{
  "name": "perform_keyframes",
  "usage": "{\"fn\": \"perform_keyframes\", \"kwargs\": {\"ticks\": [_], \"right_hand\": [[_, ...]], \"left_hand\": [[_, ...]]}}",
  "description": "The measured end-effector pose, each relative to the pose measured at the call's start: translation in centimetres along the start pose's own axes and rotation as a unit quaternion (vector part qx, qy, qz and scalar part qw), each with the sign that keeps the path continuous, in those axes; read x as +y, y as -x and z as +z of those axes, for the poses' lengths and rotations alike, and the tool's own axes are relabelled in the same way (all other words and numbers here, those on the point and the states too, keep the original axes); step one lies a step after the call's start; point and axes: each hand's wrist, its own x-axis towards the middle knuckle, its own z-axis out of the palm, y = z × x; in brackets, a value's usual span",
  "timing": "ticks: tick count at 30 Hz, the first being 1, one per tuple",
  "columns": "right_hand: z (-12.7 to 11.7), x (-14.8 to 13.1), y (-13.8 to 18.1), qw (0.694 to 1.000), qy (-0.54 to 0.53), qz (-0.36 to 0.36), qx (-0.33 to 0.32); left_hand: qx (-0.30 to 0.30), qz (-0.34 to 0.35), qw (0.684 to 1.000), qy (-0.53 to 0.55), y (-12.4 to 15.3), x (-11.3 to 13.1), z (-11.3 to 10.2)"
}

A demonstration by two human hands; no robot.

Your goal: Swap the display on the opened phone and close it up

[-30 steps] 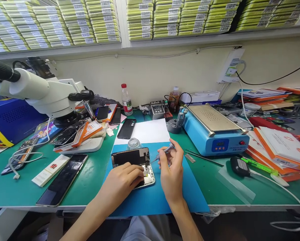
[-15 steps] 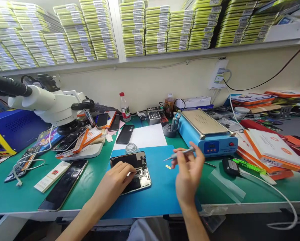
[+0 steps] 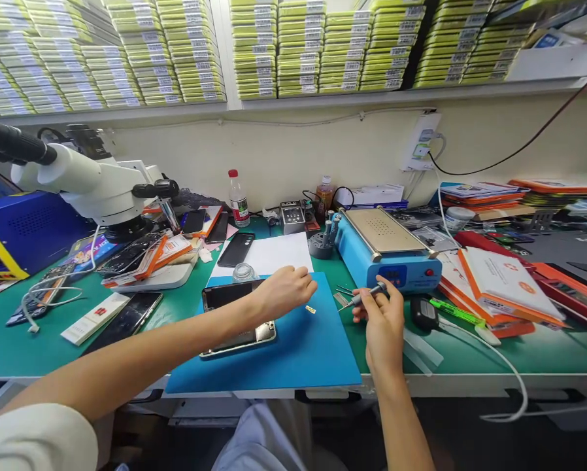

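Note:
My left hand (image 3: 288, 289) hangs over the blue mat (image 3: 313, 360), its fingers curled together; anything in them is hidden. Under my left forearm lies an opened phone (image 3: 265, 332), its screen part raised at the back and its middle covered by the arm. My right hand (image 3: 382, 320) grips a grey screwdriver (image 3: 367, 294) between thumb and fingers, its thin tip pointing down and left at the mat's right edge. A small gold-coloured piece (image 3: 310, 309) lies on the mat just below my left fingers. Thin metal tools (image 3: 343, 289) lie beside the screwdriver tip.
A glass jar (image 3: 244, 272) stands behind the phone. A blue heating plate machine (image 3: 396, 271) and a round screwdriver holder (image 3: 321, 246) sit at the back right. A microscope (image 3: 102, 193) overhangs the left side. A black charger (image 3: 424, 313) trails a white cable at right.
My left hand has left the phone's inside and reached right across the mat. My right hand with the screwdriver has shifted right. The camera view has moved slightly.

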Motion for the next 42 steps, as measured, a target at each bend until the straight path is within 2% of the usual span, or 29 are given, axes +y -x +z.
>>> {"fn": "perform_keyframes", "kwargs": {"ticks": [4,8,12,21,35,42], "right_hand": [[-0.4,0.3,0.0,1.0,-0.004,-0.002,-0.019],[-0.6,0.8,0.0,1.0,-0.009,-0.006,-0.026],[-0.7,0.8,0.1,0.999,-0.011,-0.008,-0.031],[-0.8,0.4,0.4,0.999,-0.007,0.004,-0.034],[-0.9,0.5,0.4,0.999,0.001,0.001,-0.037],[-1.0,0.6,0.3,0.999,-0.001,-0.001,-0.038]], "left_hand": [[-0.042,-0.016,0.998,0.048,0.5,-0.3,1.1],[-0.054,-0.058,0.992,0.095,1.2,-1.5,1.2],[-0.064,-0.083,0.989,0.105,0.7,-2.9,1.4],[-0.065,-0.06,0.989,0.12,-1.2,-3.5,2.7],[-0.084,-0.073,0.98,0.168,-1.1,-5.0,3.1],[-0.087,-0.056,0.977,0.184,-1.2,-5.4,3.0]]}}
